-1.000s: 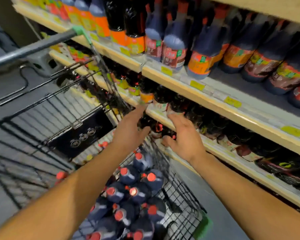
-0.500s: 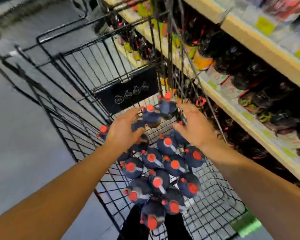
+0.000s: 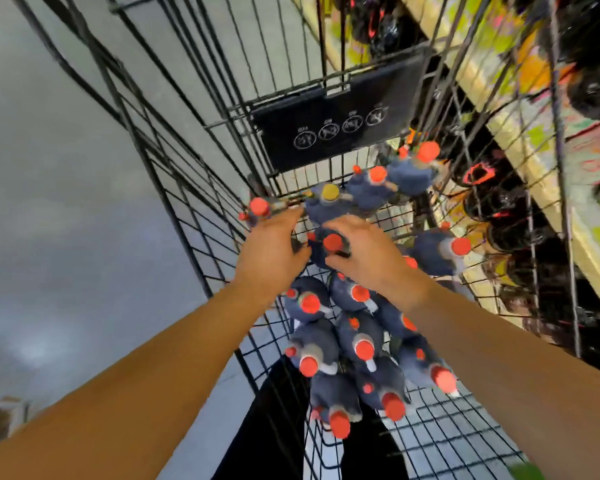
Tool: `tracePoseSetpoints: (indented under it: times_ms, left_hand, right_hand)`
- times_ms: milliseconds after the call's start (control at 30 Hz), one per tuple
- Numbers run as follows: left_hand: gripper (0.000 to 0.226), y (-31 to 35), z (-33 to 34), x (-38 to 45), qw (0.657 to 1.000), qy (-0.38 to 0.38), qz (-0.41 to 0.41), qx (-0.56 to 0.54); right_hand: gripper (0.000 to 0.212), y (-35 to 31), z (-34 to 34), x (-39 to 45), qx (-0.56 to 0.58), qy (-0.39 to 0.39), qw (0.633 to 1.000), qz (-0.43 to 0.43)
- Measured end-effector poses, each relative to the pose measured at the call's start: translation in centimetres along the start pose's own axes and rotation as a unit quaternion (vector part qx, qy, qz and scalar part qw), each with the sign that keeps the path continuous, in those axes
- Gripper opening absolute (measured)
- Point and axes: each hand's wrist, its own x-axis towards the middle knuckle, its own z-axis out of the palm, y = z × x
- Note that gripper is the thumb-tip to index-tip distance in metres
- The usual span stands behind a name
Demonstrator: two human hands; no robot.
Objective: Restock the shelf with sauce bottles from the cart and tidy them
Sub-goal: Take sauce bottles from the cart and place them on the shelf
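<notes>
Both hands are down in the wire cart (image 3: 194, 237), closing in on one dark sauce bottle with a red cap (image 3: 331, 242) that stands near the cart's far end. The left hand (image 3: 271, 251) lies against the bottle's left side, fingers bent and reaching forward, the fingertips up by another red-capped bottle (image 3: 258, 207) at the cart's left wall; whether it truly grips anything I cannot tell. The right hand (image 3: 368, 252) comes over from the other side, fingers curled loosely around the cap and shoulder of the same bottle, touching it.

The cart holds a crowd of sauce bottles (image 3: 357, 344), dark blue-black with red caps, standing upright and packed close together down the middle. One at the far end has a yellowish cap (image 3: 329, 192). A black panel with round white symbols (image 3: 336, 123) hangs on the cart's far wall.

Both forearms stretch out from below, bare, angling inward so the hands nearly meet. To the right, just beside the cart, runs the shelf (image 3: 541, 188), its dark bottles (image 3: 492, 209) blurred.
</notes>
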Motion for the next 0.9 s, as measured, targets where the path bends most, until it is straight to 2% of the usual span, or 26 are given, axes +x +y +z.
tracePoseSetpoints:
  times_ms: [133,300,467,600,733,900]
  left_hand:
    - [0.048,-0.7,2.9,-1.5,0.995,0.038,-0.087,-0.005]
    - [0.046,-1.4,5.2,-1.4,0.986,0.074,-0.149,-0.028]
    - [0.031,-2.3,5.7,-0.4,0.989,0.046,-0.137,0.039]
    - [0.011,-2.0,5.3,-0.7,0.989,0.043,-0.136,0.049]
    - [0.014,-0.7,3.4,-2.1,0.987,0.063,-0.142,0.028]
    - [0.025,2.3,-1.3,-4.5,0.989,0.115,-0.093,-0.023]
  right_hand:
    - [0.055,0.5,1.5,0.8,0.001,-0.024,1.0,0.007]
    - [0.043,1.6,2.6,1.4,0.015,0.013,1.0,0.02]
    - [0.034,2.1,3.3,1.3,0.057,0.054,0.996,0.033]
    - [0.032,1.4,2.3,-0.2,0.089,0.127,0.985,0.071]
    - [0.031,-0.4,-0.4,-2.7,0.11,0.193,0.971,0.087]
    - [0.028,-3.0,-6.2,-7.0,0.13,0.271,0.948,0.1]
